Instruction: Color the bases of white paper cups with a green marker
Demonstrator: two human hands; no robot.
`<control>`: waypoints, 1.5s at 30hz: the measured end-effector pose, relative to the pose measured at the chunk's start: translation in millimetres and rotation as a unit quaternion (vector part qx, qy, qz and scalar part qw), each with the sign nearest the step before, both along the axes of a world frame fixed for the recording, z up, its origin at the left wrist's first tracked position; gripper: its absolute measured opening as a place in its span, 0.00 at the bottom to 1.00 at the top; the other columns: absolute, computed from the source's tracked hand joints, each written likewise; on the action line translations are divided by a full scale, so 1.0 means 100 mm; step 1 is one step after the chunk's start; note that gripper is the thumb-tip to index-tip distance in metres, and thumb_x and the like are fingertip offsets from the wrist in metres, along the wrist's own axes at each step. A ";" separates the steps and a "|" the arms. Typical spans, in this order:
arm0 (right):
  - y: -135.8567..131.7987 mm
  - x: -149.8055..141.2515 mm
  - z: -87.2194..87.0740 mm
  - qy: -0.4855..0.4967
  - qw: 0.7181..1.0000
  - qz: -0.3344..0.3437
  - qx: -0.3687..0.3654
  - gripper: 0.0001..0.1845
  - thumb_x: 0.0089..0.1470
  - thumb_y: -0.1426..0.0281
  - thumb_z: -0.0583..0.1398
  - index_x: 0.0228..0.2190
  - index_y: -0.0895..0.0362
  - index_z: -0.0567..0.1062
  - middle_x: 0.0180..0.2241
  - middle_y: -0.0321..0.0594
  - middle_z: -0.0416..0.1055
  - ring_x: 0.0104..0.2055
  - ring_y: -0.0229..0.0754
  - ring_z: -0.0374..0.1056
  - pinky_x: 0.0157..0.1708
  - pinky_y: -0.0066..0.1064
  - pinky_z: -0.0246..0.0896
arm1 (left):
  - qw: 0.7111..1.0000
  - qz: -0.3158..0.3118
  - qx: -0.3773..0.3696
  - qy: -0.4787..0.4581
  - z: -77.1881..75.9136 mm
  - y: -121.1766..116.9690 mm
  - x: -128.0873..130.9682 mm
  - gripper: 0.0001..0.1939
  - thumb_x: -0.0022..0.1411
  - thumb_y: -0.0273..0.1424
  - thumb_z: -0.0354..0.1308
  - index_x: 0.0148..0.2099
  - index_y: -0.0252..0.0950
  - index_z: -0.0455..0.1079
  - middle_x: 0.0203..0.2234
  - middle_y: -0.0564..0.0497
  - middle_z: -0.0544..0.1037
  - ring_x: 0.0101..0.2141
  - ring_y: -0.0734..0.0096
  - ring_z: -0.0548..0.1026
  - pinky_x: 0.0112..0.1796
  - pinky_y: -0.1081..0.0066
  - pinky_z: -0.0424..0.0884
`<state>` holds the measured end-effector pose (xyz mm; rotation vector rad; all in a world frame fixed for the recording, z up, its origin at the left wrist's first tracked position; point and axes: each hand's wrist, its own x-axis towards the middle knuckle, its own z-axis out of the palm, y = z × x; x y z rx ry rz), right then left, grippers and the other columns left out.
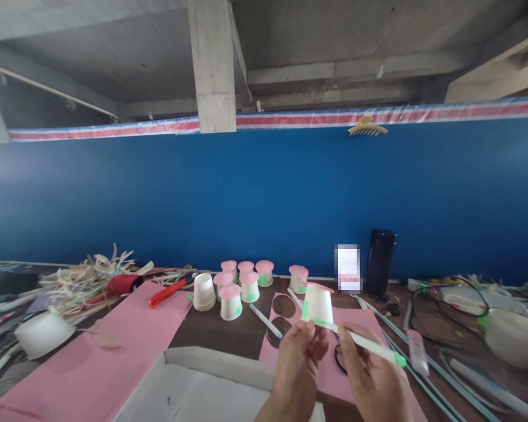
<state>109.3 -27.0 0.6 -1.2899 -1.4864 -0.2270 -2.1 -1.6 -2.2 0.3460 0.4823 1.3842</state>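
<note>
Left hand (297,360) holds 1 cup (318,303) (pink-topped) above its fingertips (308,328).

Pinks and greens against blue

I hold a white cup (317,305) with bright green patches, pink disc (320,288) on top. My marker (369,341): white barrel, green end. Pink-topped cups (231,308) beyond: white, some green-marked. Paper (361,317): pink. Panel (264,193): plain deep blue; border (317,120) striped red, white, blue. Tabletop (196,328): dark brown. Left-hand strips (99,272) look cream, though blurred.
</note>
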 end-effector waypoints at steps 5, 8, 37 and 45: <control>0.00 0.01 -0.01 -0.006 1.000 -0.004 0.001 0.13 0.57 0.61 0.53 0.35 0.54 0.73 0.31 0.39 0.76 0.32 0.40 0.73 0.33 0.26 0.68 | 1.000 -0.008 0.010 0.000 0.03 -0.02 0.00 0.08 0.49 0.28 0.65 0.30 0.31 0.70 0.28 0.47 0.76 0.32 0.73 0.75 0.36 0.75 0.70; 0.01 0.01 0.00 -0.008 1.000 0.001 0.004 0.13 0.57 0.61 0.53 0.35 0.55 0.73 0.32 0.39 0.76 0.33 0.40 0.73 0.33 0.26 0.68 | 0.999 -0.013 0.034 -0.002 0.04 -0.01 0.01 0.08 0.49 0.28 0.66 0.29 0.31 0.69 0.26 0.49 0.74 0.31 0.75 0.74 0.36 0.76 0.69; -0.01 -0.01 -0.01 0.018 0.999 0.023 0.013 0.12 0.56 0.61 0.54 0.36 0.55 0.73 0.34 0.41 0.74 0.35 0.42 0.72 0.35 0.29 0.67 | 0.998 -0.006 0.055 0.028 0.04 0.01 0.01 0.08 0.46 0.27 0.67 0.27 0.30 0.72 0.26 0.50 0.73 0.30 0.77 0.72 0.37 0.77 0.68; 0.02 -0.01 -0.02 0.010 0.999 0.033 0.004 0.13 0.57 0.62 0.53 0.35 0.56 0.73 0.33 0.43 0.74 0.36 0.42 0.72 0.34 0.28 0.68 | 0.998 -0.002 0.052 0.032 0.03 0.00 0.02 0.09 0.44 0.27 0.68 0.24 0.30 0.70 0.23 0.51 0.72 0.27 0.78 0.72 0.34 0.78 0.68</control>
